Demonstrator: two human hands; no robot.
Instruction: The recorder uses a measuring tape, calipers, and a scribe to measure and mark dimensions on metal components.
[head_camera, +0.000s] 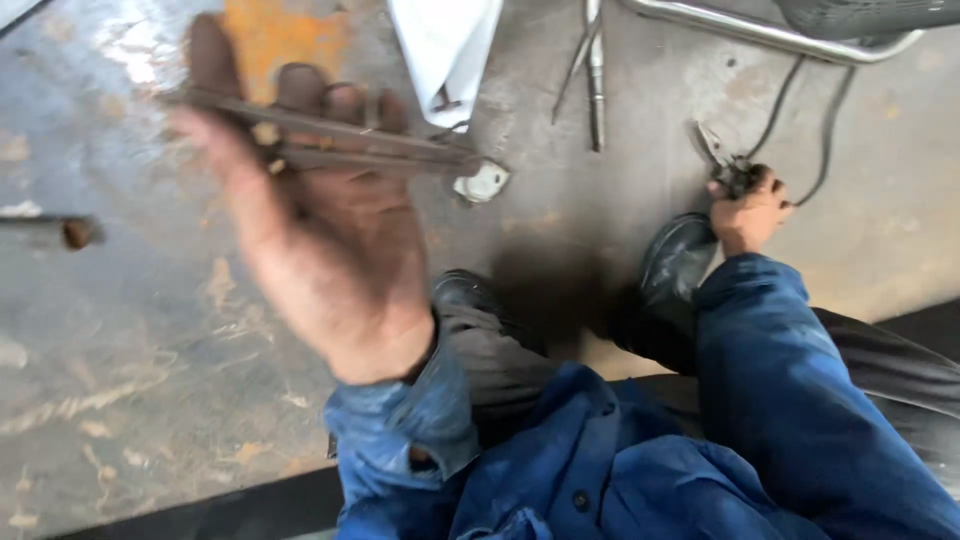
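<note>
Left hand (310, 230): raised, fingers closed around long metal tongs (340, 140), blurred | Right hand (748, 205): clenched on dark clamp (735, 175) with cable (815, 120), low on floor (150, 380) by boot (675, 260) | Tongs seem stiff, rather heavy; best held mid-handles.

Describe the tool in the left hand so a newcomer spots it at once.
Start at the stained metal floor, then find the raised left hand. Across its fingers lies a long, thin pair of dark metal tongs; unlike the tool lying on the floor, it is held.
</note>
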